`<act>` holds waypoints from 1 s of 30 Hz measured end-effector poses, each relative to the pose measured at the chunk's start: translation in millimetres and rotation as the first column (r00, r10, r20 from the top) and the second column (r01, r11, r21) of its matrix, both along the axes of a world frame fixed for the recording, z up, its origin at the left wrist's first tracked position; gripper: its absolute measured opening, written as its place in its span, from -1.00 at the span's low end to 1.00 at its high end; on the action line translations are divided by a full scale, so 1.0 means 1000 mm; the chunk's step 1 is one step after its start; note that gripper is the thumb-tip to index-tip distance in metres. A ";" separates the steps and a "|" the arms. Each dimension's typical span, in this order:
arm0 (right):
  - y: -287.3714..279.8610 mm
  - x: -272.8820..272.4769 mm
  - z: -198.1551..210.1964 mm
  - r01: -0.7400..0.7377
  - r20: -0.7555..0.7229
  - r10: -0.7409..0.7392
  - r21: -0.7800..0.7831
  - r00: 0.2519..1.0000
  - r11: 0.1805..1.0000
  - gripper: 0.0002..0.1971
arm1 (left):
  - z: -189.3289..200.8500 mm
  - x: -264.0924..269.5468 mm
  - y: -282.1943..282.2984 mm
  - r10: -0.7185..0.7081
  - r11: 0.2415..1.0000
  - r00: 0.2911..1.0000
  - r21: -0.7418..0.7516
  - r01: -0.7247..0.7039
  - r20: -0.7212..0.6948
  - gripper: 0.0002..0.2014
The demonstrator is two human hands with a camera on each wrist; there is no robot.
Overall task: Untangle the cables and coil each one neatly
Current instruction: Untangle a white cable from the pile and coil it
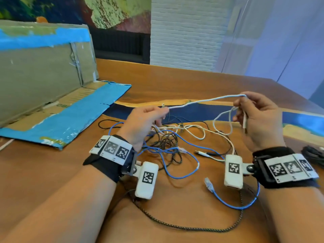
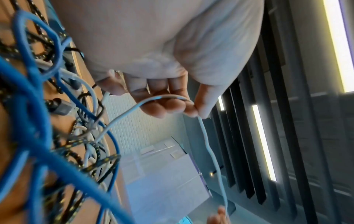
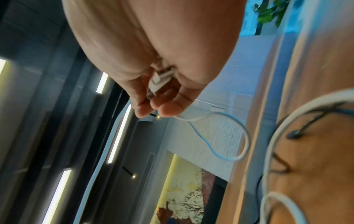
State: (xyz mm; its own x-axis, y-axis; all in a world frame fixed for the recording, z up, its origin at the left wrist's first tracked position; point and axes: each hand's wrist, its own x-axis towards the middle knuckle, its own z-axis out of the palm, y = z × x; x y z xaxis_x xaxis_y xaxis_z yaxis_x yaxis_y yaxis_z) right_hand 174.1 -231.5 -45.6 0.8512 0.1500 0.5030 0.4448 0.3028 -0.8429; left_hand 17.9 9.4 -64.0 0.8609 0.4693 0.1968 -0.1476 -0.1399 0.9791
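A thin white cable [image 1: 201,101] is stretched in the air between both hands above the table. My left hand [image 1: 149,118] pinches it between thumb and fingertips [image 2: 193,108]. My right hand [image 1: 249,109] grips its other end, with a loop hanging below and the white plug [image 3: 159,80] tucked in the palm. Under the hands lies a tangle [image 1: 168,142] of a blue network cable [image 1: 184,174], a black-and-yellow braided cable [image 1: 192,228] and further white cables [image 1: 196,132].
A flattened cardboard box [image 1: 43,76] with blue tape stands and lies at the left. A black coiled cable [image 1: 313,155] sits at the right edge. The wooden table [image 1: 192,79] has a blue inlay strip running across it.
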 end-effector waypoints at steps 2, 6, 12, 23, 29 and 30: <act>-0.008 0.011 -0.011 0.077 -0.057 -0.083 -0.088 0.995 0.993 -0.85 | 0.000 0.003 0.009 0.067 0.996 0.995 -0.060 -0.063 0.068 -0.66; -0.009 0.001 -0.024 0.016 -0.069 -0.049 -0.412 0.996 0.911 -0.81 | 0.006 0.001 0.007 0.027 0.939 0.970 -0.339 0.059 0.243 -0.76; 0.004 -0.037 -0.006 -0.039 0.057 0.087 -0.572 0.995 0.819 -0.55 | 0.002 -0.002 -0.011 -0.114 0.967 0.978 -0.204 0.150 0.177 -0.79; 0.020 -0.072 -0.009 -0.487 -0.058 0.530 -0.488 0.846 0.724 -0.41 | -0.005 0.000 -0.021 -0.180 0.983 0.984 0.034 0.179 0.012 -0.77; 0.027 -0.078 -0.013 -0.562 -0.058 0.598 -0.424 0.799 0.710 -0.76 | -0.009 0.001 -0.025 -0.260 0.962 0.962 0.062 0.266 -0.083 -0.71; 0.029 -0.078 -0.011 -0.580 -0.092 0.584 -0.316 0.806 0.751 -0.70 | -0.009 0.001 -0.023 -0.254 0.964 0.963 0.052 0.259 -0.087 -0.71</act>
